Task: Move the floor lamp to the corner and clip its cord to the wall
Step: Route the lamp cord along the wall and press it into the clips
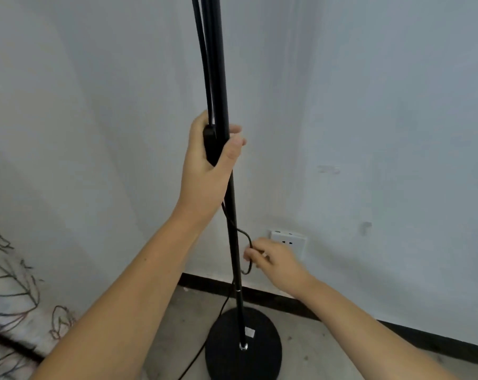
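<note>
Your forearms come in from the near edge, the left one rising toward the middle of the scene and the right one reaching lower and further to the wall. Your left hand [211, 163] is wrapped tight around the lamp pole [233, 215] about midway up the visible length, thumb on the right side and fingers curled round the far side; a black oblong piece, maybe a switch or cord block, sits inside that grip against the pole. Above your fist the pole runs up out of view with thinner black rods beside it. Below your fist the pole drops, slightly tilted in this view, to the round black base [243, 344], which stands on the grey floor [328, 349] just in front of the black skirting [287, 300], close to where the two white walls meet. Your right hand [276, 260] is lower and to the right of the pole, its fingers pinched on the thin black cord [243, 234], which loops out from the pole below your left wrist, passes through that pinch and hangs a little beneath it. Another run of cord trails down left of the base toward the near edge. Just behind your right hand a white socket [292, 239] is set in the right wall. At far left, patterned fabric [10, 292] with branch prints shows.
</note>
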Motion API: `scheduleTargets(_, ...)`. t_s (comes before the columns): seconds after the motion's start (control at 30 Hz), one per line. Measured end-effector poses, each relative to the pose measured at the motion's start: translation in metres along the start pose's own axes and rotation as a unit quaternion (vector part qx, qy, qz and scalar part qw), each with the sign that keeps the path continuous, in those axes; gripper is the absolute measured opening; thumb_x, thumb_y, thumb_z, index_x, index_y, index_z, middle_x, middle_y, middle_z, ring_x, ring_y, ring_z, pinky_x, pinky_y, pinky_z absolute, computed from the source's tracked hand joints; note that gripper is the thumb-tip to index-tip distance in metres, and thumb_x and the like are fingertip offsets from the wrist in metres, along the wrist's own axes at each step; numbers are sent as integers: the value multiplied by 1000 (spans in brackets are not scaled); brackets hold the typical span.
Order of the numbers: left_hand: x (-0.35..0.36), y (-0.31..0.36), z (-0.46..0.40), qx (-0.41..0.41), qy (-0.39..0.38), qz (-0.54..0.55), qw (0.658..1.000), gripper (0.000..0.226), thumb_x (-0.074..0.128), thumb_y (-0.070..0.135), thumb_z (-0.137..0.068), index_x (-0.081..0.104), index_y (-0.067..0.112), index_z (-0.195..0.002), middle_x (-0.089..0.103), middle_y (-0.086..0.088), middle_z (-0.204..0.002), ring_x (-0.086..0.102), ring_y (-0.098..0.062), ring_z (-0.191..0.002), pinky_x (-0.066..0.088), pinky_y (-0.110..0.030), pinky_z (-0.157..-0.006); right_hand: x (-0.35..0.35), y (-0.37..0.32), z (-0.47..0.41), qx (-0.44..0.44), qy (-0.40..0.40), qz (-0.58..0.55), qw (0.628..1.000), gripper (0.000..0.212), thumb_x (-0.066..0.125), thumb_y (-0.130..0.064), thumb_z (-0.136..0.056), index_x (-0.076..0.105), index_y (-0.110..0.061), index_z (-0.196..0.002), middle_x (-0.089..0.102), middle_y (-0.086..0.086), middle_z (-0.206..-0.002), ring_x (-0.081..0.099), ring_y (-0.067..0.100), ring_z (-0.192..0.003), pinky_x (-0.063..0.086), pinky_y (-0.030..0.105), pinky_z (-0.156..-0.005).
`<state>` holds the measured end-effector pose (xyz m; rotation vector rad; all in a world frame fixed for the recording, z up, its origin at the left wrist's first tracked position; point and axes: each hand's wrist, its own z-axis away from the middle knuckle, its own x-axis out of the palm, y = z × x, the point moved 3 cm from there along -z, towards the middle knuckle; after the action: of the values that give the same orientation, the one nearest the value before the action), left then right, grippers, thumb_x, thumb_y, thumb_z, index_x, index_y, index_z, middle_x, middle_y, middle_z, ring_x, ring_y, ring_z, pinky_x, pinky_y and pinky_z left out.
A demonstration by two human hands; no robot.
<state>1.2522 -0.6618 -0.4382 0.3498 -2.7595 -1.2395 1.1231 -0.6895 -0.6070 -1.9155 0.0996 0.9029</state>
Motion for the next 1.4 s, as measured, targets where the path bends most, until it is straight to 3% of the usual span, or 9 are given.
scheduleTargets(0.17, -8, -27, 40, -79, 0, -22, 997, 31, 57, 18, -91, 50, 19, -121, 66, 7, -97, 69, -12, -89, 56, -32, -86, -26, -7, 11, 31, 136, -88, 986, 28, 38, -23, -100, 57, -14, -81, 55, 3, -59, 53, 13, -55, 45, 28, -60)
scheduleTargets(0.27, -15, -36, 50, -99, -12, -25, 995, 19, 57, 19, -91, 61, 36, -98, 70, 14, -92, 68, -9, -91, 55, -33, -90, -51, -19, 14, 36, 241, -118, 963, 28, 36, -27, -99, 61, -20, -87, 41, -3, -52, 39, 12, -48, 36, 31, -53)
scheduleTargets(0.4, -11, -40, 50, -70, -15, 18, 997, 25, 45, 16, -96, 60, 33, -106, 70, 14, -94, 66, -11, -95, 53, -20, -84, -76, -41, 15, -20, 327, -155, 932, 28, 39, -37, -97, 62, -33, -82, 34, -9, -49, 30, 11, -47, 30, 30, -51)
scheduleTargets(0.57, -33, -43, 40, -61, 64, -60, 994, 29, 34, 26, -100, 61, 37, -100, 62, 9, -86, 60, -2, -77, 52, -18, -73, -39, -49, 26, -85, 120, -180, 973, 44, 32, -56, -92, 73, -43, -80, 43, 1, -44, 46, 15, -42, 48, 31, -51)
scheduleTargets(0.73, -92, -69, 25, -185, 115, -186, 958, 36, 35, 28, -100, 61, 16, -77, 45, -2, -57, 43, -17, -50, 34, -29, -48, -22, -18, 23, 131, -107, -133, 977, 41, 44, -37, -96, 75, -23, -74, 76, 0, -68, 74, 20, -68, 61, 28, -68)
scheduleTargets(0.9, -83, -123, 61, -404, -126, -287, 859, 37, 44, 29, -94, 57, 11, -65, 53, -6, -49, 51, -15, -35, 47, -23, -43, -7, 20, 0, 195, -34, -117, 973, 29, 40, -21, -99, 68, -11, -100, 69, 4, -96, 70, 15, -85, 59, 36, -82)
scheduleTargets(1.07, -76, -163, 92, -473, -248, -451, 715, 54, 33, 53, -94, 59, 5, -95, 67, -12, -80, 69, -29, -75, 59, -34, -69, 26, 16, -41, 244, -131, -197, 941, 31, 47, -27, -97, 59, -15, -124, 58, 2, -132, 53, 12, -120, 44, 31, -100)
scheduleTargets(1.23, -70, -158, 55, -445, 3, -120, 888, 60, 31, 42, -99, 64, 0, -71, 68, -9, -45, 70, -23, -48, 59, -29, -47, 56, 6, -63, 225, -278, -252, 899, 20, 57, -21, -92, 64, -16, -110, 61, 2, -126, 53, 7, -113, 39, 23, -89)
scheduleTargets(1.4, -94, -143, 24, -353, 183, 183, 899, 48, 38, 37, -100, 63, -3, -89, 75, -19, -73, 75, -29, -72, 61, -31, -61, 43, 4, -81, 222, -55, -287, 930, 26, 56, -25, -92, 59, -14, -68, 55, -7, -53, 51, 11, -49, 49, 23, -53)
